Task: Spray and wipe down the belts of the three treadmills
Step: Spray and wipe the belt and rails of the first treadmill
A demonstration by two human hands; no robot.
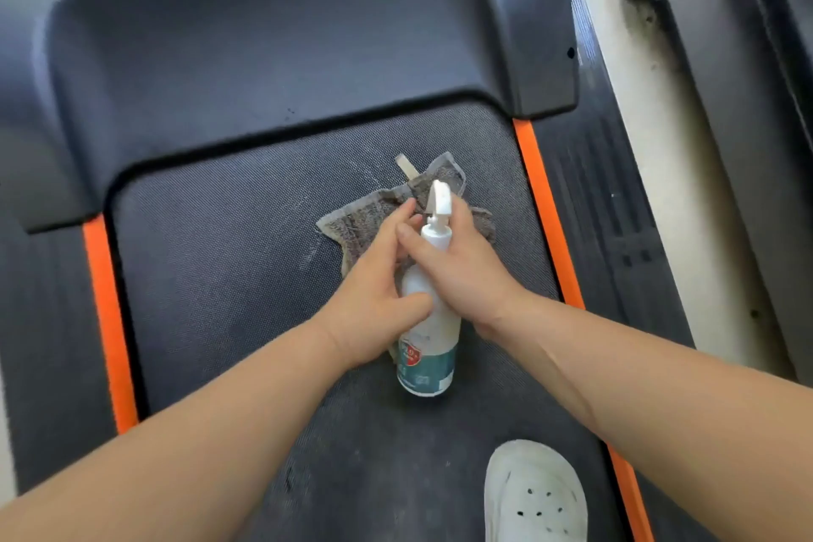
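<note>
- A dark, textured treadmill belt [228, 268] fills the view, edged on both sides by orange strips [110, 321], with the black motor cover [286, 48] arching across its far end.
- To the right, past the ribbed side rail [607, 211], a pale band of floor [651, 145] separates this machine from a neighbouring treadmill [748, 101], of which only part of the dark frame shows.
- A grey cloth [352, 224] lies crumpled on the belt near the motor cover, slightly right of centre, with a small loop tab sticking out at its far edge.
- A white spray bottle [429, 348] with a teal label is held above the belt and over the near edge of the cloth, nozzle end pointing away from the person.
- The right hand [462, 268] grips the bottle's neck just under the trigger head [440, 198], fingers wrapped round it and thumb on the left side.
- The left hand [369, 308] holds the bottle's body, thumb hooked across its front and fingers nearly straight along its left side, reaching toward the cloth.
- A white perforated clog [534, 493] stands on the belt at the lower right.
</note>
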